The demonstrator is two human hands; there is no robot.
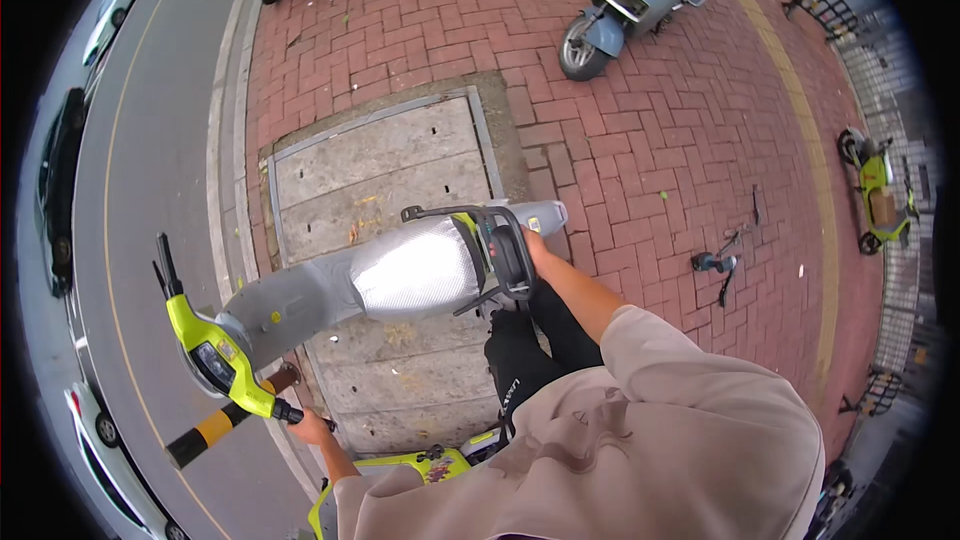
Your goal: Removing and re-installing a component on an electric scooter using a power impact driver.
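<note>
A scooter with a lime-green handlebar [222, 360] and a grey body [300, 295] stands sideways in front of me, its front to the left. My left hand [312, 428] is closed round the black grip on the near end of the handlebar. Over the scooter's seat [420, 268] lies a shiny silver covering. At the rear, my right hand [537, 252] is wrapped over the black grab rail [512, 265], its fingertips partly hidden. A small dark display [213, 364] sits in the middle of the handlebar.
Close by on my left, another lime-green scooter [405, 468] is partly covered by my arm. A black-and-yellow bollard [215, 428] rises by the kerb. Tools [715, 262] lie on the red bricks to the right. A blue scooter [640, 0] is parked ahead; cars [62, 190] line the road.
</note>
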